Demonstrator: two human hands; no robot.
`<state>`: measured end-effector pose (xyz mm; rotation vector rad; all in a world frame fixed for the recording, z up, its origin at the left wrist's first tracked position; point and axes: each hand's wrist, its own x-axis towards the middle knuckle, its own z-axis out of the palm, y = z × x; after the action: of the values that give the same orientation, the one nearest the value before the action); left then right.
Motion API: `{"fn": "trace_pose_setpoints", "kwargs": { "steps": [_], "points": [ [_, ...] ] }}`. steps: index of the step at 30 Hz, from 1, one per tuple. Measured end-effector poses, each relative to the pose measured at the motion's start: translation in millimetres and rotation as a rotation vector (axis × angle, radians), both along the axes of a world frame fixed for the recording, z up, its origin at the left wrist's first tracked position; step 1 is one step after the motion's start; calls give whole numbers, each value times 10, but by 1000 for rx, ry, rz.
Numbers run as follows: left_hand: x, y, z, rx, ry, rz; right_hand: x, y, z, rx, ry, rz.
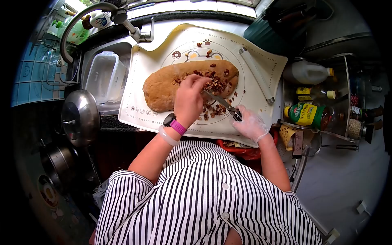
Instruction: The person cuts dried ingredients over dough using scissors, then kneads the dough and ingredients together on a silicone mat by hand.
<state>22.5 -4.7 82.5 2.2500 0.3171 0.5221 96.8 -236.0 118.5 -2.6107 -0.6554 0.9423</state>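
Observation:
A long slab of brown dough lies on a pale printed mat, with chopped brown nuts over its middle and right part. More nut pieces lie on the mat below and above it. My right hand, in a clear plastic glove, holds the handles of dark metal scissors whose blades point up and left over the nuts. My left hand, bare, is over the dough by the blade tips, its fingers bent together; what they grip, if anything, is hidden.
A white rolling pin lies at the mat's right. To the left, a clear plastic box stands in the sink under the faucet, near a metal lid. Bottles stand in a rack at right; a red bag hangs below the counter edge.

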Motion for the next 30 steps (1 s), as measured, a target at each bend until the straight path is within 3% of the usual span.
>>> {"fn": "trace_pose_setpoints", "kwargs": {
  "steps": [2,5,11,17,20,23,27,30],
  "points": [
    [-49,-1,34,286,-63,-248,27,66,96,-34,6,35],
    [-92,-75,-3,430,-45,-352,50,122,201,-8,-36,68],
    [-53,289,-350,651,-6,-95,119,95,466,-24,-38,75],
    [-196,477,-219,508,33,-30,153,-240,497,104,62,-167],
    [-191,308,-210,108,-44,14,128,-442,162,221,204,-281],
    [-331,20,-227,-324,96,-42,36,-390,124,455,439,-407],
    [-500,-357,-112,-697,563,-388,-39,-247,79,864,697,-527],
    [-556,-563,-22,-961,623,-575,-89,-122,150,915,740,-602]
  ]
}}
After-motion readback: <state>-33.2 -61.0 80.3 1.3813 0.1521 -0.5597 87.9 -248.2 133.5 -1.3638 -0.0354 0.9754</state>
